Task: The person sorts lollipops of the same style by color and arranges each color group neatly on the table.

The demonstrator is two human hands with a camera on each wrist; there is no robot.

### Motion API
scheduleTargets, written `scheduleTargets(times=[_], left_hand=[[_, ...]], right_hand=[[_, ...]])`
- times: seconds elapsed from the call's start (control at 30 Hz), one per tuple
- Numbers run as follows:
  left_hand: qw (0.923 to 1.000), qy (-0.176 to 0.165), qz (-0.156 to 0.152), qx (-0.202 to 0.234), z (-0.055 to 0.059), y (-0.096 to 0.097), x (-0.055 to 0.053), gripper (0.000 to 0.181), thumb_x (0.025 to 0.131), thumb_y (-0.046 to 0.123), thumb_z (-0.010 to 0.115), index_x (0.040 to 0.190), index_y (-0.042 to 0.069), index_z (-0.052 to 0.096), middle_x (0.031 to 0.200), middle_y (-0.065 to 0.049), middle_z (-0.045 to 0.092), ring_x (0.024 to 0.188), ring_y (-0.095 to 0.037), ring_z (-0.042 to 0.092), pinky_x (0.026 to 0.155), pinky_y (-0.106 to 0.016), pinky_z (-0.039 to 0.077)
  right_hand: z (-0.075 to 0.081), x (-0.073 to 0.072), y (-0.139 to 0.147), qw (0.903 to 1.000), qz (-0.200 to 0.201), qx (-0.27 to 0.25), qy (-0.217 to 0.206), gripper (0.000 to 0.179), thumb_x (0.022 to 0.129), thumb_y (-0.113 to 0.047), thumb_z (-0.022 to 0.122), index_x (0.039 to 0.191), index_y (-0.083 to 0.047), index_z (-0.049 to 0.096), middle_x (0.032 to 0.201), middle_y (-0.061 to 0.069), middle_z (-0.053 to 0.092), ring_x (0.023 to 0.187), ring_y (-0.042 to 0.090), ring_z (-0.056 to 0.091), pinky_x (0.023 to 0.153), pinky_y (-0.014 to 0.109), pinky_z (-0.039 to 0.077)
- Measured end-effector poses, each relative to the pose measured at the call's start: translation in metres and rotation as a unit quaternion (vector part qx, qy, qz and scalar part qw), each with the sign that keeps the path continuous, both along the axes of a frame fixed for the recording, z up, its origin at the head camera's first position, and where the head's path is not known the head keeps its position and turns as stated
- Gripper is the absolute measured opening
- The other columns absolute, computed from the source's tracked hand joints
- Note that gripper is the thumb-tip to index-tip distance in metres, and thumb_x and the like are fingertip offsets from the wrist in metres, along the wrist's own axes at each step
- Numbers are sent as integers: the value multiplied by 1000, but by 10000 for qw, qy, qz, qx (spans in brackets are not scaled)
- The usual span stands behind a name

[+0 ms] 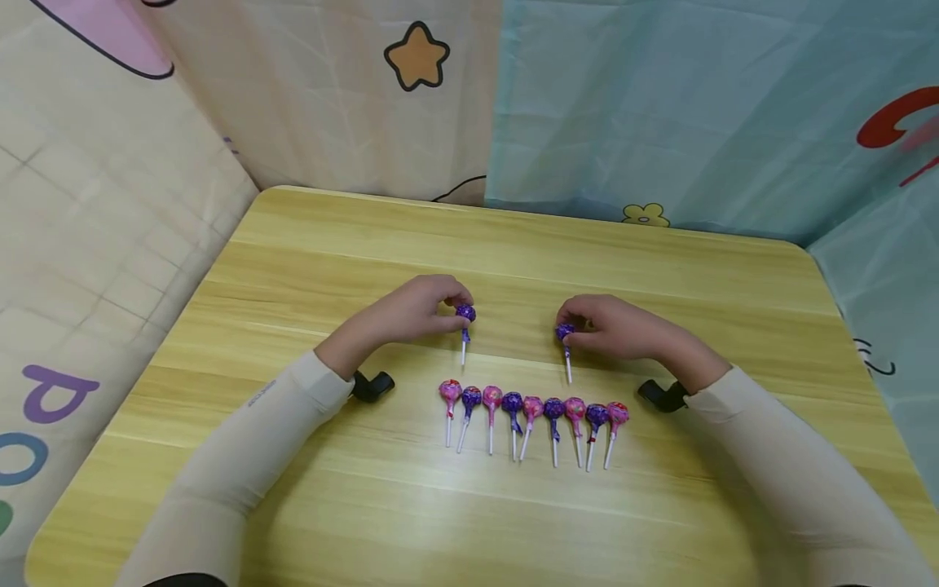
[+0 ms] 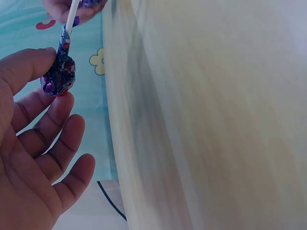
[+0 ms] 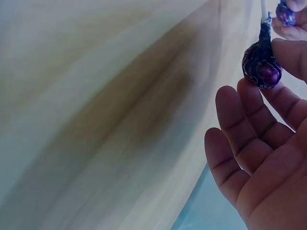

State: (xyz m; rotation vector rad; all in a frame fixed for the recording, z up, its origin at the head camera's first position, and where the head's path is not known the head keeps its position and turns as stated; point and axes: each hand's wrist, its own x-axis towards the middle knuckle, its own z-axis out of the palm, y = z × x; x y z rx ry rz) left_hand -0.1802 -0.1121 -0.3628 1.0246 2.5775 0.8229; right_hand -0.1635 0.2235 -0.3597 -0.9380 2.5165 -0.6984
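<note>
My left hand pinches a purple-wrapped lollipop by its round head, the white stick pointing toward the near side. In the left wrist view the thumb and fingertips hold that lollipop. Across from it, my right hand pinches another purple lollipop, its stick also toward me; the right wrist view shows this lollipop between thumb and fingers. Nearer to me lies a row of several lollipops, pink and purple by turns, heads away from me and sticks toward me.
The wooden table has rounded corners. Printed curtains hang behind it, with an orange star and a yellow flower. Black mounts sit at both wrists, near either end of the lollipop row.
</note>
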Motion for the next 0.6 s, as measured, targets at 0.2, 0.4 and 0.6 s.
scheduleTargets(times=[0.2,0.4,0.6], left_hand=[[9999,45,-86,42,4,13,-4,27,94,27,69,115,10,68,108,1,65,103,-15,60,94,-34,48],[9998,36,-35,-179,7,22,-11,28,95,29,68,116,11,68,109,0,64,105,-17,58,96,-34,46],[10000,32,-32,-49,7,28,-18,28,95,28,68,117,11,67,110,0,63,106,-18,58,96,-34,46]], right_hand=[[2,-14,-14,9999,-8,29,141,10,96,-15,66,106,-13,66,95,-1,61,83,18,52,75,37,45],[5,-25,-27,9999,-41,-3,133,13,96,-18,66,107,-11,65,96,1,62,84,19,53,76,37,45],[8,-38,-39,9997,-151,54,169,14,96,-19,66,108,-11,64,97,2,62,85,20,53,79,37,46]])
